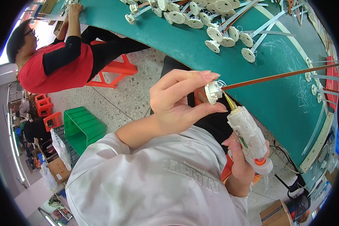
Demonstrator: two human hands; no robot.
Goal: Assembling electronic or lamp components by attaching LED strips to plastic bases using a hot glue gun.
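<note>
My left hand pinches a round white plastic base between thumb and fingers, its disc facing left. Thin white wires curl at the base, and a long brown strip runs from it to the right, over the table. In my right hand is a white, worn glue gun, gripped around its body. Its brass-coloured nozzle points up at the strip's end beside the base; whether it touches cannot be told.
A green table carries a heap of similar white-based strips. More lie by a red basket at right. At left, a person in red works at the table near a red stool. A green crate stands on the floor.
</note>
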